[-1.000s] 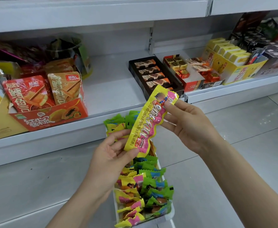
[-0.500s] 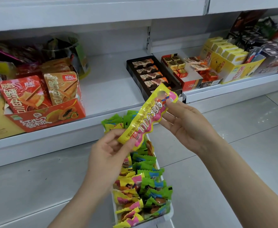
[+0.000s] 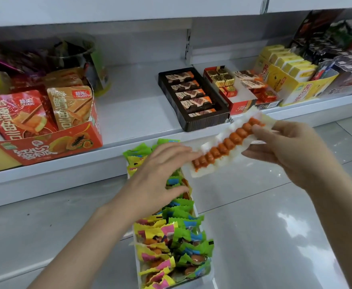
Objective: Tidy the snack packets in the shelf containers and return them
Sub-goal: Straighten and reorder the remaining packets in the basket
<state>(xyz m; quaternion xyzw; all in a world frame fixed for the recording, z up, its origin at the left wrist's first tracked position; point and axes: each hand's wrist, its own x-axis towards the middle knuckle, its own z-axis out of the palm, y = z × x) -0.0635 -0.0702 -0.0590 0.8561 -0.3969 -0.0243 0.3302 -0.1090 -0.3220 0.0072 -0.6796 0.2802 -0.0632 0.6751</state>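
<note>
R hand (image 3: 289, 151) is pinching clear snack pkt (image 3: 229, 142); L hand (image 3: 158, 178), fingers straight, is touching its lower end. White tray (image 3: 209, 277) is holding green/yellow pkts (image 3: 175, 243).

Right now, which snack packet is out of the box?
The long packet pinched by the right hand, clear side up; all others sit in the white container.

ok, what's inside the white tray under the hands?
White tray holds packed rows of green and yellow-pink snack packets. The left hand covers the far rows; the tray bottom is hidden.

Glossy plastic snack packet (image 3: 229, 142); matt white shelf (image 3: 133, 113) — glossy floor tiles (image 3: 275, 236).
</note>
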